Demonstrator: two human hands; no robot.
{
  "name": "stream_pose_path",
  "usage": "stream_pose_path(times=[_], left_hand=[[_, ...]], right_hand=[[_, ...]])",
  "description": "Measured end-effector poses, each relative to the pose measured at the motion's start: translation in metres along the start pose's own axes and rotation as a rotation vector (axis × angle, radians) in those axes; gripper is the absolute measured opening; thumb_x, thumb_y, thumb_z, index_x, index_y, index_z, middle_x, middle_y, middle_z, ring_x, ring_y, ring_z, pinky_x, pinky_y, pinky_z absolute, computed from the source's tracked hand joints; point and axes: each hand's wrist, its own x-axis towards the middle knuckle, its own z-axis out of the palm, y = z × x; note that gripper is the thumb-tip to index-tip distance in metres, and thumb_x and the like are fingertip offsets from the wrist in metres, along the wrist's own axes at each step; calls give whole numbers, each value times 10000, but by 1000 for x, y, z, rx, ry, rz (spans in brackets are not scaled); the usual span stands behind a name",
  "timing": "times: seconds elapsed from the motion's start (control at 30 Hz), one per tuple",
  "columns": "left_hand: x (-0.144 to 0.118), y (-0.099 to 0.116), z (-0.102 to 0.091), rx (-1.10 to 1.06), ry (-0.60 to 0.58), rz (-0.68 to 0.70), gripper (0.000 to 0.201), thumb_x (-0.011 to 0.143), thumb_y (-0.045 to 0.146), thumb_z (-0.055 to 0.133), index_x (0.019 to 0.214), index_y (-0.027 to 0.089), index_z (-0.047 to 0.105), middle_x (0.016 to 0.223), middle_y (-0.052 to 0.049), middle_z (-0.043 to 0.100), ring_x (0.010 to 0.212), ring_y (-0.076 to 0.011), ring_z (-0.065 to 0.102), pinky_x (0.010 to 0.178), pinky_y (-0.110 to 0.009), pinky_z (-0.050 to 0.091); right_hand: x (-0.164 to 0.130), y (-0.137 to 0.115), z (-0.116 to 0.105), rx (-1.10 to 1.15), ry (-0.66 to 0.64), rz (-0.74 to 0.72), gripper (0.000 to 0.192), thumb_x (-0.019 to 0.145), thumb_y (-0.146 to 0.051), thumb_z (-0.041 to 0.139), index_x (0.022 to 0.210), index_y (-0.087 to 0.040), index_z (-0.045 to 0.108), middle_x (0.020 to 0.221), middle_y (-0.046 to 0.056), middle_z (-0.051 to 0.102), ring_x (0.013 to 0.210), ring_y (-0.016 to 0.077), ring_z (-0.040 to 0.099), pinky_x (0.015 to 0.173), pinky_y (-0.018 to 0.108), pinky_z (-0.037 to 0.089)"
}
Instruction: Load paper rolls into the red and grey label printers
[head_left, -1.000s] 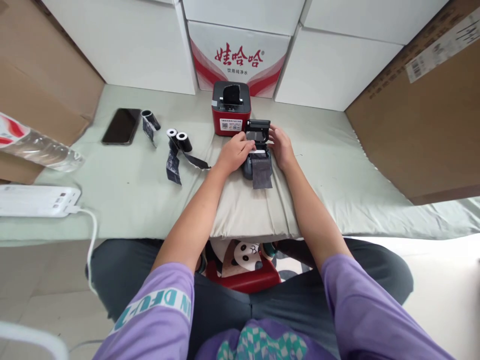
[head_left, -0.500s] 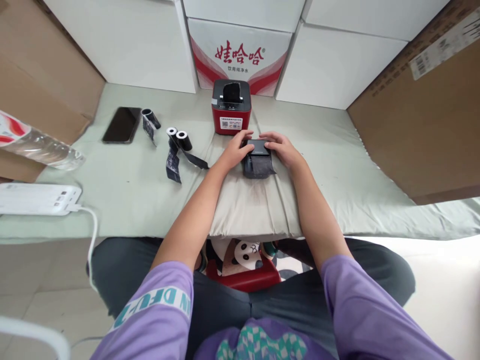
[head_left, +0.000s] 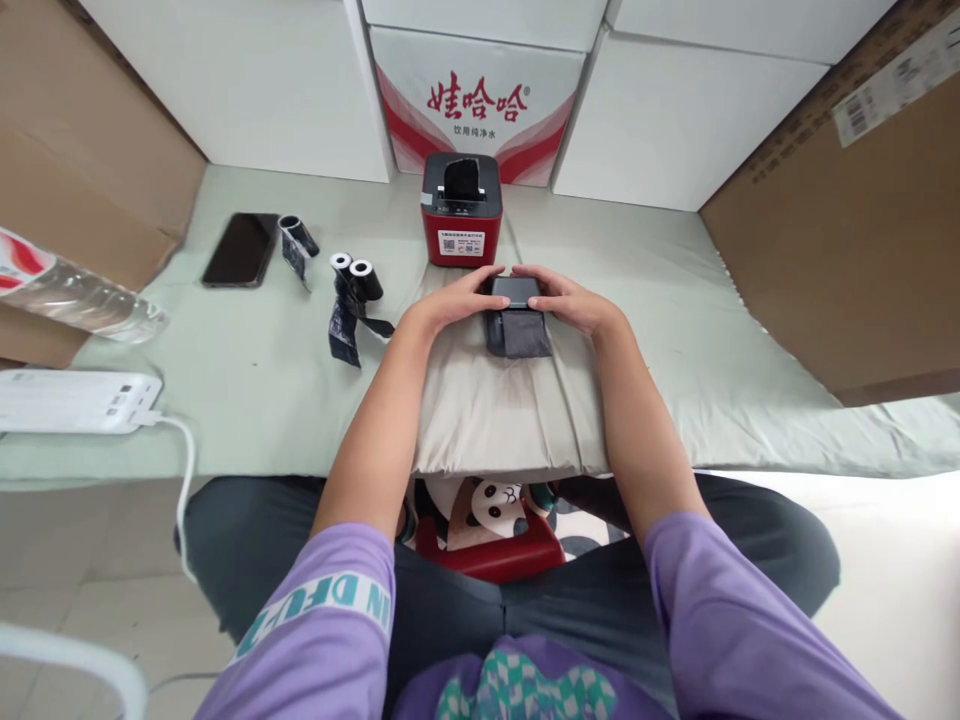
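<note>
Overhead, head cam: left hand [head_left: 444, 305] & right hand [head_left: 571, 302] press flat on small dark label printer [head_left: 514, 318], fingers spread, mid-table on folded cloth [head_left: 495, 420]. Lid looks closed, dark tape sticking out; red printer [head_left: 461, 210] behind.

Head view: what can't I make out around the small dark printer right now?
- Sides of the small dark printer: covered by the left hand and right hand.
- Small lettering on the red printer label: too small.
- Water bottle: cut off by the left edge.
- Print on the dark strip: too dark.
</note>
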Motion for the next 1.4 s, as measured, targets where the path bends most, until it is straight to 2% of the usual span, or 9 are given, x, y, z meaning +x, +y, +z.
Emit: stream_pose_path(times=[0.13, 0.27, 0.4, 0.57, 0.7, 0.87, 1.1, 1.27, 1.4], left_hand=[[0, -4, -1, -77, -28, -2, 695, 726, 272, 815, 1391, 294, 615, 1502, -91, 594, 1429, -326, 531, 1161, -471, 459], [2, -7, 8, -121, 35, -51, 729, 703, 189, 739, 1409, 292, 591, 1491, -65, 577, 1429, -334, 506, 1197, -495, 413], [2, -2, 17, -182, 74, -42, 827, 676, 172, 672, 1480, 266, 507, 1434, -70, 592, 1372, -321, 533, 1184, -496, 420], [-1, 0, 16, -187, 32, -22, 845, 680, 203, 667, 1498, 284, 472, 1411, -61, 606, 1355, -309, 544, 1192, -498, 407], [0, -6, 17, -166, 7, 30, 806, 720, 270, 681, 1500, 288, 481, 1456, -66, 592, 1413, -330, 503, 1215, -517, 374], [2, -12, 18, -128, 72, 132, 703, 815, 355, 569, 1506, 247, 502, 1506, -104, 572, 1492, -369, 421, 1255, -566, 297], [-2, -10, 13, 39, -63, 220, 841, 681, 341, 739, 1493, 249, 544, 1616, -95, 431, 1553, -390, 316, 1315, -499, 221], [-2, -3, 25, -82, 113, 133, 577, 897, 507, 650, 1394, 216, 610, 1490, -109, 584, 1462, -333, 467, 1269, -481, 310], [-2, 0, 28, -136, 182, 80, 490, 927, 494, 613, 1316, 198, 654, 1443, -93, 646, 1418, -310, 520, 1243, -457, 351]], right_hand=[[2, 5, -1, 35, -16, -39, 733, 708, -514, 835, 1371, -279, 630, 1494, 75, 622, 1404, 298, 548, 1171, 489, 471], [7, 11, -2, 40, -12, -63, 720, 702, -502, 844, 1355, -278, 640, 1439, 75, 658, 1389, 330, 556, 1167, 527, 471], [12, 17, -3, 110, -51, -111, 704, 685, -448, 876, 1325, -266, 646, 1437, 80, 646, 1390, 344, 543, 1209, 545, 423], [14, 22, -4, 174, -61, -116, 682, 672, -402, 895, 1292, -255, 651, 1424, 81, 641, 1383, 337, 546, 1232, 537, 395], [15, 28, 1, 267, 18, -135, 659, 641, -399, 914, 1236, -271, 661, 1335, 66, 685, 1346, 315, 575, 1194, 491, 445], [18, 33, 5, 454, 241, -129, 496, 734, -568, 820, 1106, -290, 645, 1102, 51, 739, 1197, 274, 657, 1044, 448, 555], [20, 35, 1, 555, 291, -98, 517, 712, -638, 816, 1039, -299, 603, 975, 31, 746, 1101, 252, 694, 940, 421, 593], [21, 37, 0, 565, 292, -99, 497, 715, -624, 818, 1024, -295, 610, 969, 25, 742, 1039, 239, 704, 909, 406, 598], [23, 38, 0, 578, 305, -95, 484, 702, -600, 831, 1013, -292, 625, 970, 21, 743, 988, 229, 702, 898, 396, 599]])
